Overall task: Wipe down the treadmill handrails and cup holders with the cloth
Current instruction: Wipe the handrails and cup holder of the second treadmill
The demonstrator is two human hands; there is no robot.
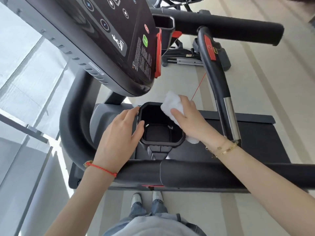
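Note:
A black octagonal cup holder (157, 132) sits in the middle of the view, below the treadmill console (109, 40). My right hand (189, 116) holds a folded white cloth (172, 104) against the holder's right rim, fingers wrapped over it. My left hand (122, 132) lies flat on the holder's left rim, thumb on the edge. A padded black handrail (196, 174) runs across under both forearms. A second cup holder (164, 23) and another handrail (221, 29) show at the top.
A curved black bar (219, 86) with a red panel and chrome section stands at the right. The running belt (252, 137) lies below. A window wall (25, 82) is at the left. My shoes (146, 198) stand on the pale floor.

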